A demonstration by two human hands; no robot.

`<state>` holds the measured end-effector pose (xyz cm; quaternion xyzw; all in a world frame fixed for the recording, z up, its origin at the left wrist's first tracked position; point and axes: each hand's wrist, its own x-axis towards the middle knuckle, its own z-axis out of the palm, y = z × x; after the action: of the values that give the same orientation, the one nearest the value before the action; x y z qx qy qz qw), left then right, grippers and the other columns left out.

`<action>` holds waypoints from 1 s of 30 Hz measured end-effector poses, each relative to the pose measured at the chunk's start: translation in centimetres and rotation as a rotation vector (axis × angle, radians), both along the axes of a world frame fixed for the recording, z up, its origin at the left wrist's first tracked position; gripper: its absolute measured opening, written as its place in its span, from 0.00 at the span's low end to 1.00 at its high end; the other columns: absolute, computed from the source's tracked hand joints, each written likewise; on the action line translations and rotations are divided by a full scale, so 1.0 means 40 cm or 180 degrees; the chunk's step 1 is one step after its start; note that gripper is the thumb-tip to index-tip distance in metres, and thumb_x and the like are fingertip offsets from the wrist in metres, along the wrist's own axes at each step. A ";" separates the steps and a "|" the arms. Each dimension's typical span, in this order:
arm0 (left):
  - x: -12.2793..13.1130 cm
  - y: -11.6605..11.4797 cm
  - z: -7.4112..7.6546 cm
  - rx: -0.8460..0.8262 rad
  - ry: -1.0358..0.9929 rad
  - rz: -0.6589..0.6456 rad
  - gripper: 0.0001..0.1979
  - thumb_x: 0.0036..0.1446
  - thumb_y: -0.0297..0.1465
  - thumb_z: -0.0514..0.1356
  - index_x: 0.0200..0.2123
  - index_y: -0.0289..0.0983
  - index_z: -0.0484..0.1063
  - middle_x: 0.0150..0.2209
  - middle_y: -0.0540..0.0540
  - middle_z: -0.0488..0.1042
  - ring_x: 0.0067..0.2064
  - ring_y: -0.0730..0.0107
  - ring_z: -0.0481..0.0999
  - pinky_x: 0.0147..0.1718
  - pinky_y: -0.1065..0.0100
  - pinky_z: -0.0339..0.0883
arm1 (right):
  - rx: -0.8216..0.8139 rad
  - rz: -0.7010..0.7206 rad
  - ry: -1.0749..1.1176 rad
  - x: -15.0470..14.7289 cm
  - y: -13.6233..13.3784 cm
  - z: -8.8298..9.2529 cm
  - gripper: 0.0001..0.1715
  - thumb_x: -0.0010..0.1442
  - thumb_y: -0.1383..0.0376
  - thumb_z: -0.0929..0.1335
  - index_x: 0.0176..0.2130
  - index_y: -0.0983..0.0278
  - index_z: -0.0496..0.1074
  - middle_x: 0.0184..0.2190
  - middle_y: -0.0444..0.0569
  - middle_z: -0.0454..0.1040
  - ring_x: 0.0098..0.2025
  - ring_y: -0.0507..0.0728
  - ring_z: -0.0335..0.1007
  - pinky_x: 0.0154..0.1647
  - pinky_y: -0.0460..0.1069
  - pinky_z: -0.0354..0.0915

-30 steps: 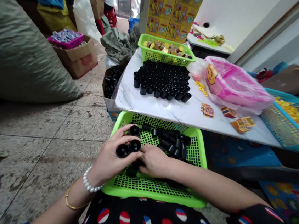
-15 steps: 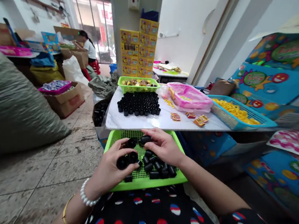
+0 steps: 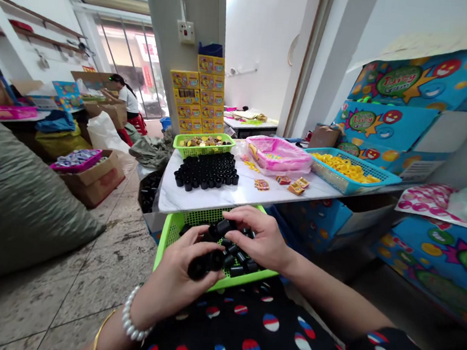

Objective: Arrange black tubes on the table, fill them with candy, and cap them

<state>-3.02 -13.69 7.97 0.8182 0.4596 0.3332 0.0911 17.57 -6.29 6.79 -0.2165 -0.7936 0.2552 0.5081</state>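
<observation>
Several short black plastic cylinders [image 3: 198, 267] with hollow ends are gripped between the thumb and fingers of my left hand [image 3: 183, 273]. My right hand [image 3: 258, 236] pinches another black cylinder [image 3: 223, 228] by its sides, close to the fingers of my left hand. Both hands are over a green mesh basket [image 3: 161, 248] at my lap. Loose black cylinders [image 3: 237, 271] lie on their sides in the basket, partly hidden by my hands. On the table beyond, a dense block of black cylinders [image 3: 206, 171] stands upright in rows.
The white table [image 3: 189, 202] bears a small green basket [image 3: 203, 144], a pink tray [image 3: 277, 153], a blue basket of yellow pieces [image 3: 348, 170] and small printed packets [image 3: 297, 187]. A large sack [image 3: 22, 203] bulges at left. Printed cartons [image 3: 389, 124] are stacked right. A person sits far back.
The camera view has shifted, so the table appears further left and lower. My right hand has brought its cylinder closer to those in my left hand.
</observation>
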 end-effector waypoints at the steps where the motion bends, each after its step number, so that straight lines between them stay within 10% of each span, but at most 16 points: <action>1: -0.001 0.001 0.002 -0.0003 0.0005 0.0007 0.15 0.52 0.32 0.67 0.45 0.44 0.79 0.53 0.40 0.72 0.56 0.54 0.72 0.52 0.57 0.71 | -0.0007 0.0002 0.0025 -0.001 0.000 0.001 0.19 0.58 0.68 0.71 0.50 0.60 0.75 0.44 0.50 0.75 0.45 0.55 0.73 0.41 0.48 0.73; 17: 0.005 0.006 -0.015 0.0035 -0.0374 -0.0084 0.14 0.48 0.31 0.68 0.41 0.41 0.79 0.48 0.40 0.77 0.49 0.55 0.78 0.47 0.59 0.75 | 0.0344 0.0258 -0.0478 -0.039 -0.013 -0.017 0.21 0.66 0.64 0.64 0.57 0.63 0.71 0.49 0.56 0.74 0.51 0.57 0.72 0.53 0.53 0.70; 30: -0.028 0.106 -0.062 -0.1017 -0.1067 -0.0326 0.13 0.45 0.35 0.69 0.38 0.45 0.80 0.47 0.44 0.78 0.52 0.52 0.75 0.50 0.56 0.71 | -0.1262 0.1080 -0.0603 -0.045 0.077 -0.052 0.24 0.61 0.65 0.69 0.57 0.60 0.71 0.52 0.52 0.73 0.50 0.57 0.72 0.53 0.53 0.68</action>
<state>-4.15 -9.46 5.48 0.7489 0.4428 0.3824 0.3112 15.78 -3.23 4.72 -0.1986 -0.7971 0.4656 0.3294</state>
